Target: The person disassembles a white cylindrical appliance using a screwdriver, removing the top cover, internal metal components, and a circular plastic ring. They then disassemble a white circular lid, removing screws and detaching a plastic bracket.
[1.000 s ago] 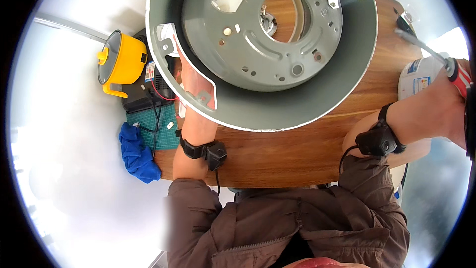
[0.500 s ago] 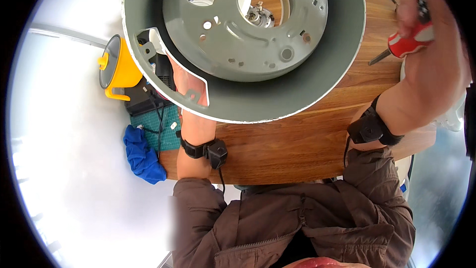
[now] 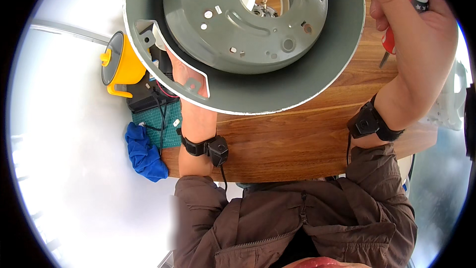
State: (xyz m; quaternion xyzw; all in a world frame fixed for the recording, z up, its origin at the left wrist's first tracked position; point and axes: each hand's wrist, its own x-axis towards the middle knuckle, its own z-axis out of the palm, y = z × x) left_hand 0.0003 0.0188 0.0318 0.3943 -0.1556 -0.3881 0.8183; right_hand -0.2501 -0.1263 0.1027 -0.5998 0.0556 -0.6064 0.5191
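A large round grey-green metal housing (image 3: pixel 277 97) is raised over the table, its hollow side and punched inner plate (image 3: pixel 238 39) facing me. My left forearm (image 3: pixel 198 119) goes behind the housing, and part of my skin shows through the notch in its wall. The fingers of my left hand are hidden. My right hand (image 3: pixel 411 25) is closed around a screwdriver (image 3: pixel 389 42) with a red, white and black handle. Its metal shaft points down toward the table. The thumb side of that hand is close to the housing's upper right rim; contact is unclear.
A yellow lidded container (image 3: pixel 131 64) with a handle stands left, by a black case (image 3: pixel 141 100). Below them are a green cutting mat (image 3: pixel 171 111) and a blue cloth (image 3: pixel 144 154). Metal parts (image 3: pixel 265 10) show through the plate's hole on the wooden table (image 3: pixel 277 149). Clear plastic (image 3: pixel 448 104) lies right.
My right hand has moved left to the housing's rim, carrying the screwdriver with it and turning its shaft more downward. The housing has shifted up slightly in view.
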